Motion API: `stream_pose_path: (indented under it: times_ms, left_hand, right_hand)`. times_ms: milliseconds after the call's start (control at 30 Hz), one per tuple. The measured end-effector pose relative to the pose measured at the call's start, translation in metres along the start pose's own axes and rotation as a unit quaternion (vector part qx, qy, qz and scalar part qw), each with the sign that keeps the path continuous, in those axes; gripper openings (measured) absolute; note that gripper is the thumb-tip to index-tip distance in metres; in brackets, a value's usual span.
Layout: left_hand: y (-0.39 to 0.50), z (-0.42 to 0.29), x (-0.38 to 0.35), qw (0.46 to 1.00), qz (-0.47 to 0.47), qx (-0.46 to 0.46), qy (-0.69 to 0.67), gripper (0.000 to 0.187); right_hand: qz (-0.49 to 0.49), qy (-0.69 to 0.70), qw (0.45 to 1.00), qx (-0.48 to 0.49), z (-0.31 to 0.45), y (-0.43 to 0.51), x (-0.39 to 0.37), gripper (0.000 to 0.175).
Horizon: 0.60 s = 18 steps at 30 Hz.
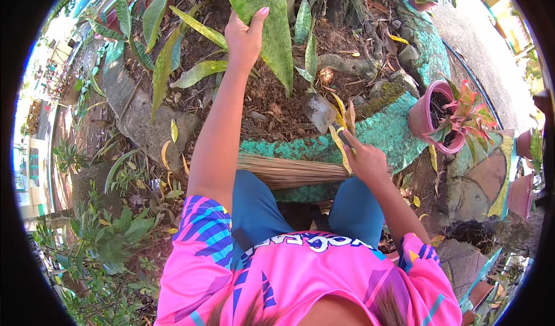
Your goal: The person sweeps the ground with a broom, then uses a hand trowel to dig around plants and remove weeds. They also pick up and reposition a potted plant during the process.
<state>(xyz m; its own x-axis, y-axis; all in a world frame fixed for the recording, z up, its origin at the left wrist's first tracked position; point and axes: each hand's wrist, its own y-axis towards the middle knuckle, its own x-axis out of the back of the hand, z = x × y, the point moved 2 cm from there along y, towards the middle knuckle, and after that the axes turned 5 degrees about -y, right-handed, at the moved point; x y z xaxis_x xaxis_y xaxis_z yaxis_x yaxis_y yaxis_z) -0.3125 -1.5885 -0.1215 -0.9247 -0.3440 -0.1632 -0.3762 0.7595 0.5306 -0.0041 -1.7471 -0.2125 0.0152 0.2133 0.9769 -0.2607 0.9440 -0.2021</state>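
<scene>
My left hand [245, 37] grips the edge of a broad green snake plant leaf [277, 35], thumb on its face. The leaf hangs point down over brown soil [273, 113]. In my right hand [366, 161] is the dark handle of a garden trowel [323, 112]. Its soil-smeared metal blade rests at the soil's edge, near the painted rim. Yellow dry leaves [339, 141] lie against the trowel and partly cover its neck. Smaller snake plant leaves [310, 57] stand in the soil to the right of the held leaf.
A green-painted stone border [386, 130] curves around the bed. Along it, before my knees, lies a stick broom [286, 170]. A pink pot [422, 113] with a red-leaved plant stands on the right. A tree root [347, 64] crosses the soil. Weeds [125, 230] grow at lower left.
</scene>
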Motion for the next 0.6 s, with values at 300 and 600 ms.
stream_pose_path:
  times_ms: [300, 600]
  left_hand:
    - [0.000, -0.002, 0.012, 0.997, -0.014, 0.064, 0.045, 0.036]
    - [-0.003, -0.005, 0.006, 0.999, -0.021, 0.020, 0.028, 0.041]
  right_hand:
    - [-0.003, 0.213, 0.975, -0.057, 0.009, 0.035, -0.041, 0.041]
    - [-0.059, -0.026, 0.998, 0.021, 0.007, 0.075, -0.023, 0.047]
